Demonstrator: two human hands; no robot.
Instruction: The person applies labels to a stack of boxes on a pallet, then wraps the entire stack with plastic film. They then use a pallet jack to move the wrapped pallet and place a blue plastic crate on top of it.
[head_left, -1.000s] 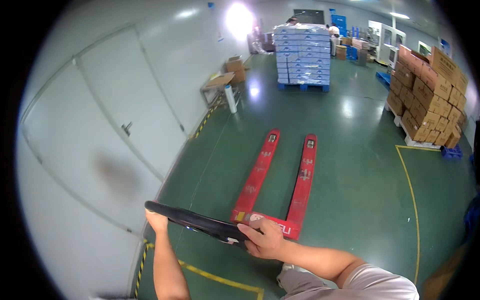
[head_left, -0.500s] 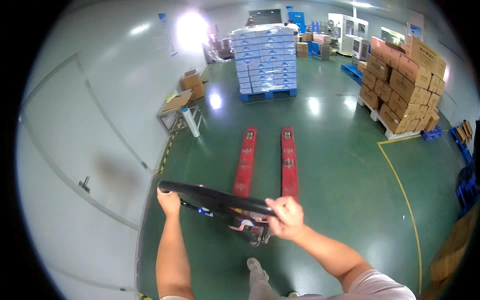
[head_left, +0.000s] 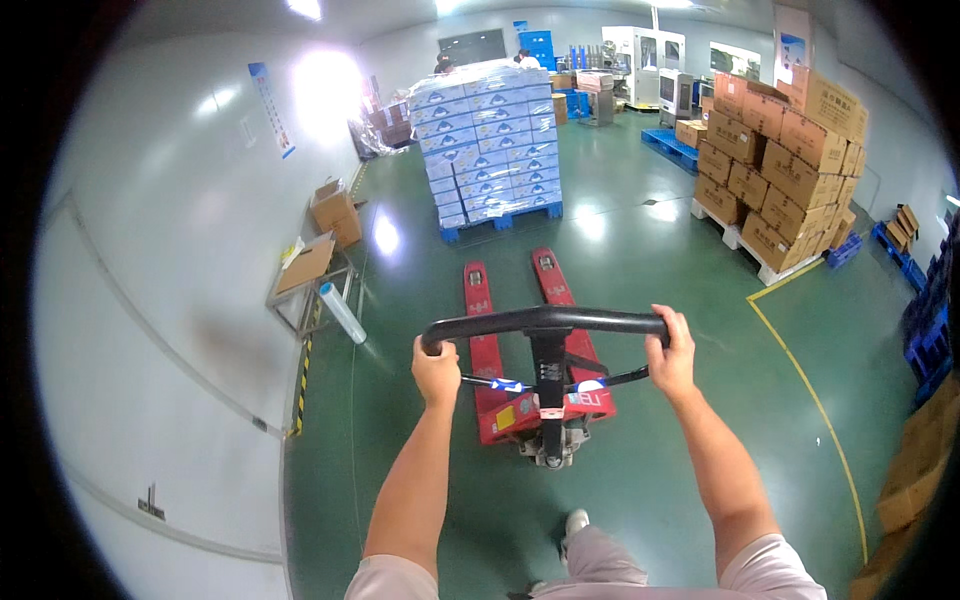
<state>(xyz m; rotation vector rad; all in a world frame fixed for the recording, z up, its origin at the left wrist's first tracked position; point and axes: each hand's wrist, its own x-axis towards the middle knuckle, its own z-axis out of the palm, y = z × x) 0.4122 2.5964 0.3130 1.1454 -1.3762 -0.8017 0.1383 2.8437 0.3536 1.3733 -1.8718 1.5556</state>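
Observation:
A red hand pallet truck (head_left: pixel 490 340) stands on the green floor in front of me, its two forks pointing away. Its black loop handle (head_left: pixel 545 321) is level across the middle of the view. My left hand (head_left: pixel 436 371) grips the handle's left end and my right hand (head_left: pixel 672 352) grips its right end. Straight beyond the forks stands a wrapped stack of blue-and-white boxes (head_left: pixel 488 150) on a blue pallet.
A grey wall runs along the left, with a small table (head_left: pixel 308 268), a roll of clear wrap (head_left: pixel 342 312) and open cartons (head_left: pixel 336 212) beside it. A stack of brown cartons (head_left: pixel 780 165) on a white pallet is at the right. A yellow floor line (head_left: pixel 810 390) curves on the right.
The view has swung left to right so the pallet truck now points straight at the blue-and-white stack, which is nearer. The handle has levelled; both hands keep their grip.

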